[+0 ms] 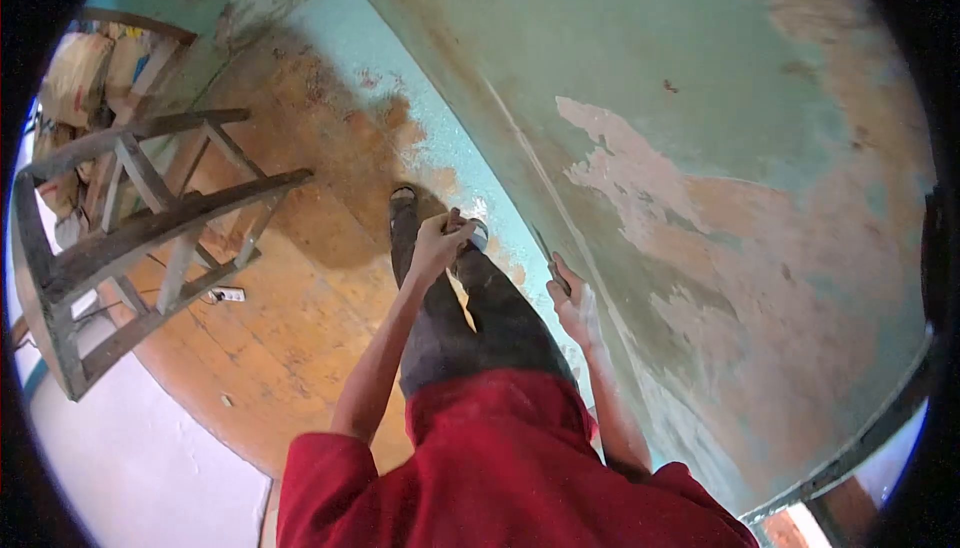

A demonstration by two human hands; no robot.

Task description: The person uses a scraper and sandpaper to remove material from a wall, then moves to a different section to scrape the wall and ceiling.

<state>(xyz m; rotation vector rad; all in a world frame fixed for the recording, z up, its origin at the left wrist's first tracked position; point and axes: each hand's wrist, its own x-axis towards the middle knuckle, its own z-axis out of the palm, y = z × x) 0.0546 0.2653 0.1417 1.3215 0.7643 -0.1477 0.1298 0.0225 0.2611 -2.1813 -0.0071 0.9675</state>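
Note:
My left hand [437, 248] is closed in front of my legs around a small tool with a brown handle [454, 218]; its far end overlaps my shoe in this view. Close to the wall, my right hand [572, 304] grips a narrow flat tool [555, 270], its thin dark end pointing up along the foot of the wall. The green wall [640, 38] beside it has large bare patches [720, 218] where the paint is gone. White flakes [470, 178] lie on the pale teal strip of floor below.
A wooden ladder-like frame [150, 228] stands at left, with stuffed sacks [78, 78] behind it. A white power strip [228, 294] lies on the worn brown floor [290, 338]. At lower left is a white surface [160, 458]. My shoe [402, 194] is near the wall.

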